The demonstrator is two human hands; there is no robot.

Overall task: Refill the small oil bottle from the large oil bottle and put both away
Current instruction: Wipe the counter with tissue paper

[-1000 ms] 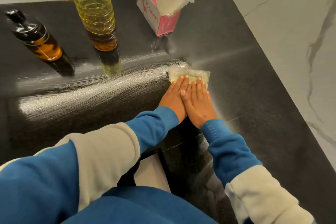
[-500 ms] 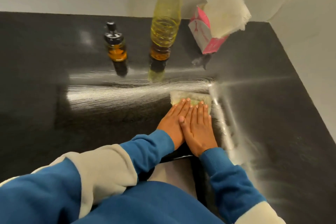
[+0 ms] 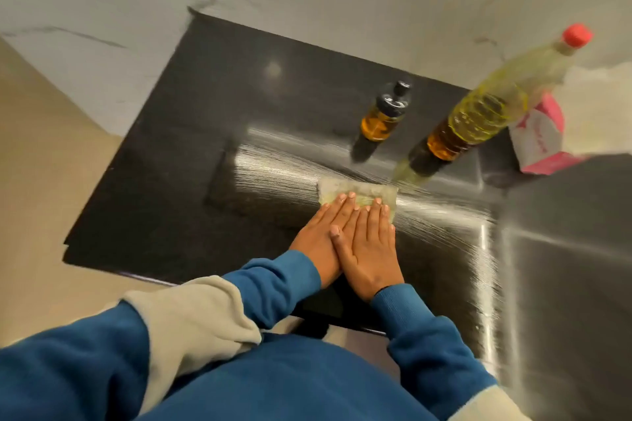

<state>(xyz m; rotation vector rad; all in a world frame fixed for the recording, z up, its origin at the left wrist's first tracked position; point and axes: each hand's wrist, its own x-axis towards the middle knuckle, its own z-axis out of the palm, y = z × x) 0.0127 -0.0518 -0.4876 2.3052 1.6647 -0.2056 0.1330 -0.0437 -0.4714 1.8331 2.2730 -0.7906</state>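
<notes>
A dark, glossy countertop [image 3: 178,161] sits in a corner of pale marble-veined wall, its middle streaked with shiny smear lines; on it lies a folded, oil-yellowed paper towel [image 3: 355,191] — both hands press down on its near edge. The left hand [image 3: 319,239] and right hand [image 3: 367,249] lie flat side by side, fingers straight and together, gripping nothing; the right thumb overlaps the left hand. Beyond the towel stands the small oil bottle [image 3: 382,118], black-capped, amber inside; to its right, apart from it, the large oil bottle [image 3: 485,113] with a red cap — a pink tissue box [image 3: 540,140] stands just behind it.
</notes>
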